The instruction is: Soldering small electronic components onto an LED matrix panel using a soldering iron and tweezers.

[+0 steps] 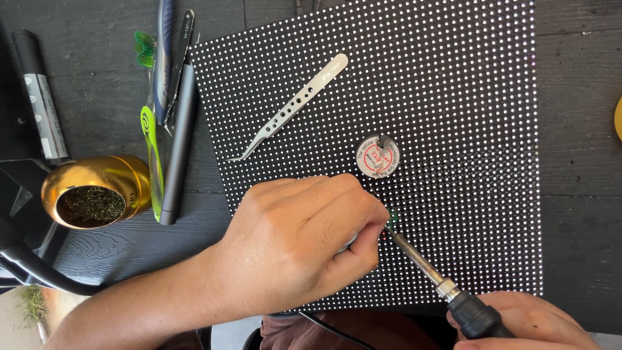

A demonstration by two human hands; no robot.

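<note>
The right hand (518,321) is closing its grip round a soldering iron (424,262), its tip touching the LED panel (453,97) near the panel's front edge. The left hand (298,240) is pinching something thin, too hidden to name, beside the tip. Lingering heat could scorch neighbouring diodes; a slip could burn the fingers (363,243).

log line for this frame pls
left hand: pinching tool on LED panel | right hand: soldering iron, tip at panel | tweezers: idle
</note>
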